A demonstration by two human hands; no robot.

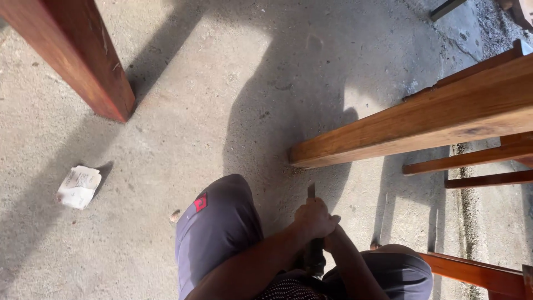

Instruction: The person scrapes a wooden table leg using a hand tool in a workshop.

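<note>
My left hand is closed around the upper part of a dark, narrow tool that stands upright between my knees. Its thin tip pokes up above my fist. My right hand comes in from the right and grips the same tool just below and behind the left; most of it is hidden. The tool's tip points toward the near end of a long light-brown wooden beam, which lies a short way beyond it. Grey shorts cover my knees.
A red-brown wooden post stands on the concrete floor at upper left. A crumpled white paper packet lies at left. Thinner wooden rails run at right, and a red-brown board crosses the lower right corner.
</note>
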